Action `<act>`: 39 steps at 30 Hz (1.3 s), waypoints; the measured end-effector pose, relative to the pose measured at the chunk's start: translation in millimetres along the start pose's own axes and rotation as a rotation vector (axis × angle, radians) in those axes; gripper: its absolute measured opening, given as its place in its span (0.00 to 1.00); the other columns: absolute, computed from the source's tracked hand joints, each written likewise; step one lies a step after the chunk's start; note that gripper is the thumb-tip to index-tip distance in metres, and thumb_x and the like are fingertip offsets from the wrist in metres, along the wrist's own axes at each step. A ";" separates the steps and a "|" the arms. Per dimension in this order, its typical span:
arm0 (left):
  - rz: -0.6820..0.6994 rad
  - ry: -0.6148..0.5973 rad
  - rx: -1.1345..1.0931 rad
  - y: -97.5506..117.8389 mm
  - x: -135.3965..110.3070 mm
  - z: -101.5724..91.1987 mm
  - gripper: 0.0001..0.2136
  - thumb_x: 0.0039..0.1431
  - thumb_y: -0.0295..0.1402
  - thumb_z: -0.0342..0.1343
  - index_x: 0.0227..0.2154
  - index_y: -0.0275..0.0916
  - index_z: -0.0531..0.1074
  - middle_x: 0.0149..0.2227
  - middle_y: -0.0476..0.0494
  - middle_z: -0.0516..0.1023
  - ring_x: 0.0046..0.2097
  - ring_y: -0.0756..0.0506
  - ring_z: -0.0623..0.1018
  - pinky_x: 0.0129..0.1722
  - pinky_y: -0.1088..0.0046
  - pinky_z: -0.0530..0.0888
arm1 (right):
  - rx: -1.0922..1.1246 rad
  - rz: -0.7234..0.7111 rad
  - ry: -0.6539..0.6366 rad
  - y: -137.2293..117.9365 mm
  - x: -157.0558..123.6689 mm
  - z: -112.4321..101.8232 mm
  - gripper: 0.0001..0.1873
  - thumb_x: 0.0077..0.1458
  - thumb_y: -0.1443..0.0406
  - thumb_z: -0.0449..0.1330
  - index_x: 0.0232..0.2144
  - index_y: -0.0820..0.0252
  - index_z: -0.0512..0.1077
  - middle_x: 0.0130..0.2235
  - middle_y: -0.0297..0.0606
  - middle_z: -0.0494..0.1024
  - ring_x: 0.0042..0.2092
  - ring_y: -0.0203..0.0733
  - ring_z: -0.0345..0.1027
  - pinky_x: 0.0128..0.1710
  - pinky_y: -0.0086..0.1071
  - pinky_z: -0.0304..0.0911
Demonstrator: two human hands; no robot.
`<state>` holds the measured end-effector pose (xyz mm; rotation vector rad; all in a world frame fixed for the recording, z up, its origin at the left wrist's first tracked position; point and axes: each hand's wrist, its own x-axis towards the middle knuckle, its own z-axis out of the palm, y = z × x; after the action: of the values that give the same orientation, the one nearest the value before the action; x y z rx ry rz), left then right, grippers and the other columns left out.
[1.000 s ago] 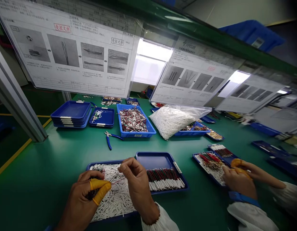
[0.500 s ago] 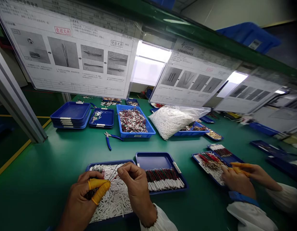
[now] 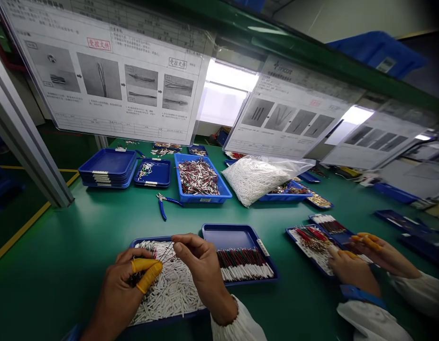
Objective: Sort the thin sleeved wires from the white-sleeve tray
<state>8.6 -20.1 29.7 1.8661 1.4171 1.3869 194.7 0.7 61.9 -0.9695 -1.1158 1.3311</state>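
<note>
A: Change since the last frame?
B: Small. The right hand [image 3: 201,270] sits slightly higher, fingertips pinched on thin wires [image 3: 166,254].
A: Left?
B: The left hand [image 3: 122,293], in yellow finger cots [image 3: 147,276], is closed on a dark wire bundle [image 3: 137,279], over a blue tray [image 3: 148,242] of white-sleeved wires [image 3: 169,293]. The next blue tray [image 3: 228,235] holds red-and-black wires [image 3: 241,265].

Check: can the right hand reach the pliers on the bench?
Likely yes. The right hand pinches thin wires above the white-wire tray. Only green bench lies between that tray and the pliers, so nothing blocks a forward stretch. It would probably have to release the wires first.
</note>
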 end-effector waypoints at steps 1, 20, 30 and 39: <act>0.005 -0.003 0.003 0.4 -0.2 -0.3 0.06 0.54 0.43 0.64 0.28 0.49 0.83 0.35 0.47 0.83 0.39 0.43 0.83 0.35 0.72 0.82 | -0.004 -0.020 0.014 1.3 -0.3 1.3 0.11 0.51 0.57 0.71 0.32 0.59 0.82 0.32 0.36 0.77 0.36 0.40 0.68 0.36 0.32 0.63; -0.128 0.067 0.033 -9.9 7.0 -6.5 0.11 0.52 0.48 0.64 0.31 0.49 0.84 0.38 0.46 0.83 0.39 0.42 0.83 0.39 0.68 0.81 | -1.268 -0.236 -0.218 23.8 27.2 -11.1 0.09 0.60 0.69 0.62 0.39 0.56 0.82 0.39 0.41 0.82 0.41 0.46 0.73 0.41 0.35 0.62; -0.096 0.054 0.048 -8.3 4.2 -4.9 0.09 0.53 0.44 0.62 0.30 0.47 0.84 0.38 0.45 0.83 0.40 0.42 0.83 0.38 0.67 0.81 | -1.398 -0.274 -0.288 25.8 21.5 -9.4 0.07 0.60 0.68 0.63 0.30 0.56 0.80 0.34 0.38 0.81 0.40 0.46 0.70 0.41 0.37 0.58; -0.186 0.059 -0.010 -4.2 6.8 -5.4 0.08 0.52 0.42 0.64 0.31 0.46 0.84 0.38 0.45 0.82 0.37 0.43 0.83 0.34 0.70 0.81 | -0.729 -0.211 -0.151 7.6 12.3 -20.0 0.06 0.57 0.69 0.65 0.29 0.57 0.80 0.31 0.36 0.82 0.34 0.44 0.73 0.34 0.34 0.63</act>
<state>1.8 -13.6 31.7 1.6524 1.5657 1.3641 211.6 14.9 50.7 -1.2302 -1.8296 0.8327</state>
